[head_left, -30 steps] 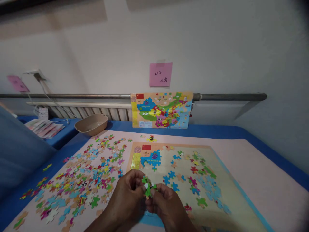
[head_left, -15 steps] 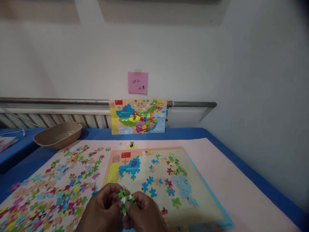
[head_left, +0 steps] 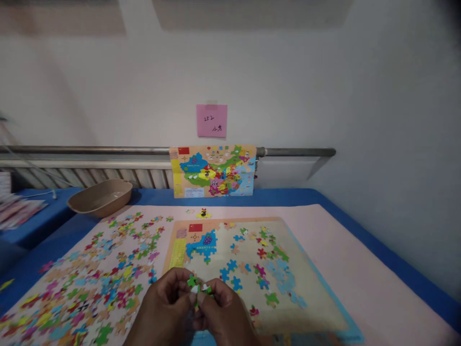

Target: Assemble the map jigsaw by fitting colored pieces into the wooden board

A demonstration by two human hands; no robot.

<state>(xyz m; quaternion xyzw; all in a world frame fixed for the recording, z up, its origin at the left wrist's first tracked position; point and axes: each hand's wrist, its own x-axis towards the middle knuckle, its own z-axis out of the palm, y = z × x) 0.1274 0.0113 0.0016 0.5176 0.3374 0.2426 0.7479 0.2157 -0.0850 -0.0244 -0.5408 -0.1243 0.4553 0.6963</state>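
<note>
My left hand point(head_left: 169, 300) and my right hand point(head_left: 225, 302) meet over the lower left of a puzzle board point(head_left: 306, 293). Pinched between both sets of fingertips are green and white jigsaw pieces point(head_left: 194, 289), several seemingly joined; the fingers cover part of them. On the board, a blue joined section point(head_left: 207, 242) with purple grapes fills the upper left, by a red flag and a yellow strip. Loose groups of pieces lie about the board, among them a light blue cluster point(head_left: 283, 278) at the right.
Many loose puzzle pieces point(head_left: 108, 274) cover the pink sheet at the left. A brown basin point(head_left: 103, 199) stands behind them. A printed reference map point(head_left: 216, 173) hangs from the pipe, under a pink note point(head_left: 212, 121). A yellow piece point(head_left: 203, 214) lies behind the board.
The camera view has turned slightly left, so everything sits a little farther right. Both hands keep hold of the green and white pieces, with little shift in the fingers.
</note>
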